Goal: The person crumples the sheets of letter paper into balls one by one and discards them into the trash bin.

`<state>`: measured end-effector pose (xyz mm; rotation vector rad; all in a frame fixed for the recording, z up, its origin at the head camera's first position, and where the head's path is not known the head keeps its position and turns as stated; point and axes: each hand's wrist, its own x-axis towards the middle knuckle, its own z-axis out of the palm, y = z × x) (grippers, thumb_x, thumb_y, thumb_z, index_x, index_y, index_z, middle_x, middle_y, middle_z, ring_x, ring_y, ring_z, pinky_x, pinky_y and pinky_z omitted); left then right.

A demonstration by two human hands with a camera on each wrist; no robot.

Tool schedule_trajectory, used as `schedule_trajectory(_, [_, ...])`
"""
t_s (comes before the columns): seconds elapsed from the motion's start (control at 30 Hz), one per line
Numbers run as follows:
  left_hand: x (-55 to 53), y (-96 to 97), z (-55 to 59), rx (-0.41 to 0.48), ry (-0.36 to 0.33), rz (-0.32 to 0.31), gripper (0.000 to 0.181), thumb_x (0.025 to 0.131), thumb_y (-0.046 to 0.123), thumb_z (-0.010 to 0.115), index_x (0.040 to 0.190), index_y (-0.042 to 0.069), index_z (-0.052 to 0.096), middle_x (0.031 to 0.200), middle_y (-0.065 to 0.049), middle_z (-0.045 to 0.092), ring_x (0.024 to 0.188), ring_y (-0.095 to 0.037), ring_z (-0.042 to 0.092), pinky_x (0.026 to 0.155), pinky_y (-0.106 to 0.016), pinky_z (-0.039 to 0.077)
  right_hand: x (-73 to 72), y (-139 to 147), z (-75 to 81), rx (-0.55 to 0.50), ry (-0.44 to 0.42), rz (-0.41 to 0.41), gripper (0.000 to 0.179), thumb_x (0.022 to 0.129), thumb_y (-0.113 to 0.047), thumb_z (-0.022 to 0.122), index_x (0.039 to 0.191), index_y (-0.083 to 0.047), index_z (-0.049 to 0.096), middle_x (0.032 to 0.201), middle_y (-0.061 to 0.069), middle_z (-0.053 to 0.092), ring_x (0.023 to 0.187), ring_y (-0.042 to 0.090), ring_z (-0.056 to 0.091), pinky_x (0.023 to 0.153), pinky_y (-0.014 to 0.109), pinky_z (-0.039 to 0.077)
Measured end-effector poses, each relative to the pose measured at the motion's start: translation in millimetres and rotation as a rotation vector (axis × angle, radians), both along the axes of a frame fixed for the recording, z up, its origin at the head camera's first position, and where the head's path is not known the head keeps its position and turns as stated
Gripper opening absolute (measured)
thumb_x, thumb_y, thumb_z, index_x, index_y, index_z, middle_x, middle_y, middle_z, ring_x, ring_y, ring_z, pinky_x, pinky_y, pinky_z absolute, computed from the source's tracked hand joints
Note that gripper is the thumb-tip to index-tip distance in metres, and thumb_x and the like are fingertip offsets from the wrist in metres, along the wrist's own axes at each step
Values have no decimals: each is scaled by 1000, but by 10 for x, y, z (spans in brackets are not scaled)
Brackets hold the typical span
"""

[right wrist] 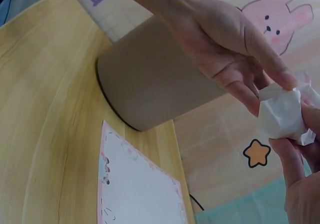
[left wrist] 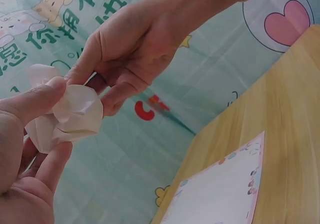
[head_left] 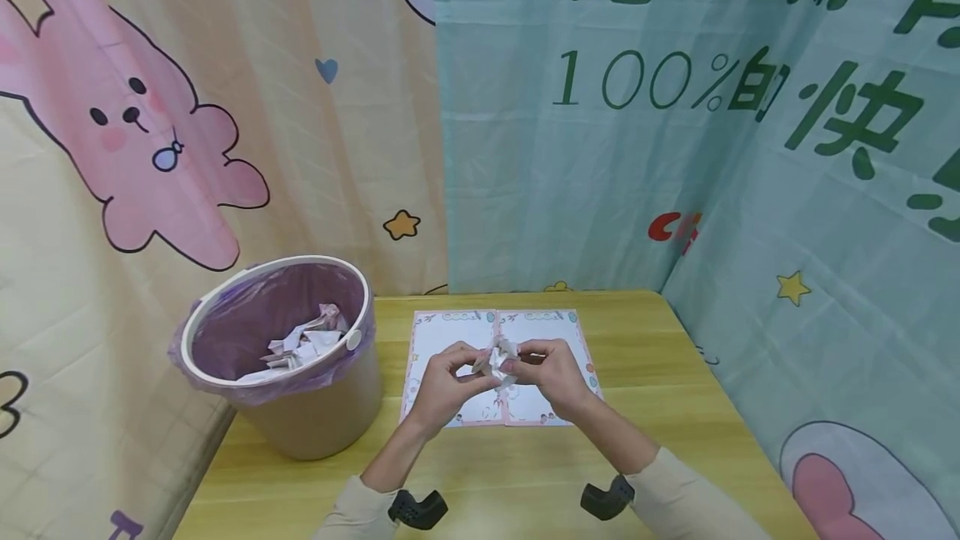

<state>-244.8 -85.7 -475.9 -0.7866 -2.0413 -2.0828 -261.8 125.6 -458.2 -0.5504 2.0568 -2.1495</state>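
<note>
A crumpled ball of white paper (head_left: 501,359) is held between both hands, above two flat sheets on the table. My left hand (head_left: 442,386) pinches its left side with thumb and fingers. From the other side, my right hand (head_left: 557,375) grips it the same way. In the left wrist view the crumpled paper (left wrist: 75,111) shows creased folds, with thumbs and fingertips pressed on it. The right wrist view has the paper ball (right wrist: 282,114) at the right edge, partly covered by fingers. Below lie the two white sheets (head_left: 453,326) with pink printed borders, side by side.
A beige bin (head_left: 322,415) with a purple liner stands at the table's left, holding several crumpled papers (head_left: 303,346). The wooden table (head_left: 652,373) reaches back to printed curtains (head_left: 540,190). Black wrist devices (head_left: 417,510) sit at both cuffs.
</note>
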Motion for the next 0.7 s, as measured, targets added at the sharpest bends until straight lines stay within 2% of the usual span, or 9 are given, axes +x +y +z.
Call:
schedule_trajectory(0.1, [13,-2,47,-48,-1,39,26,84,2,86,108,-3,77,97,-15,64,97,-25,67,85,-37,60,3,28,-2,1,16,55,25,94,3,73,113,19,68,104,19,71,95,27,73,81,44,61])
schedule_trajectory(0.23, [23,-14,110,-86,-20,21,22,84,0,85,105,-3,78,95,-16,64,99,-30,67,83,-37,60,-24,110,-7,19,73,155,25,97,2,70,117,16,69,108,21,71,97,27,74,84,44,60])
schedule_trajectory(0.33, [20,-20,130,-77,-30,-2,19,85,-3,82,103,-5,78,92,-15,64,97,-30,66,82,-37,61,-38,141,-7,17,115,197,24,96,2,70,116,15,70,106,19,73,96,27,74,83,43,61])
schedule_trajectory(0.5, [-9,-23,106,-38,11,-19,15,85,-9,80,99,-7,78,85,-11,67,89,-26,66,74,-33,62,-25,117,-40,-23,162,194,20,94,6,71,112,16,71,99,15,76,90,25,74,79,40,62])
schedule_trajectory(0.6, [-29,-30,91,-32,39,-4,13,84,-10,80,96,-8,79,84,-12,69,87,-23,67,72,-29,60,-9,92,-47,-24,168,167,19,94,7,70,111,17,71,99,15,76,89,24,74,79,39,62])
schedule_trajectory(0.7, [-43,-39,87,-23,34,19,13,83,-9,81,97,-7,79,85,-14,70,87,-19,65,74,-27,58,-7,68,-23,-1,167,131,19,94,6,71,111,15,72,101,18,75,90,24,74,80,39,62])
